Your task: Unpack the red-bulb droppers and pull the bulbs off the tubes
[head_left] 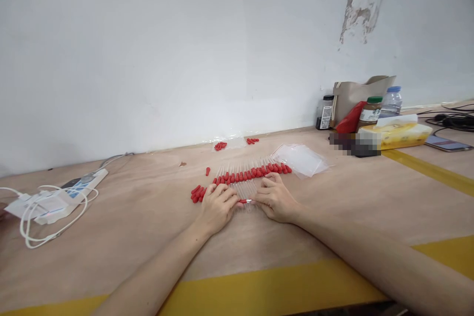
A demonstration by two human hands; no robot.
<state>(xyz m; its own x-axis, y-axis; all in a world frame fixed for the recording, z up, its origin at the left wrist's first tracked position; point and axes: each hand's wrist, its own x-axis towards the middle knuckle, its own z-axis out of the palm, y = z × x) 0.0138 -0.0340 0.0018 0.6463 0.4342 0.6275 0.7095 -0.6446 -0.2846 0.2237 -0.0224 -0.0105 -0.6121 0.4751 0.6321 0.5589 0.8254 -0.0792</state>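
My left hand is closed, pinching a red rubber dropper bulb. Opposite it, my right hand is closed on a clear glass dropper tube, whose end meets the bulb between my fingertips. How far the tube sits inside the bulb I cannot tell. Beneath and between the hands lie several bare glass tubes. Just beyond them runs a row of droppers with red bulbs, their glass ends pointing to the wall. Loose red bulbs are heaped beside my left hand, and a single bulb lies farther back.
Clear plastic bags lie right of the droppers; another plastic bag with red bulbs is near the wall. At left is a power strip with white cables. Jars, a bag, a yellow tissue pack and a phone are at right.
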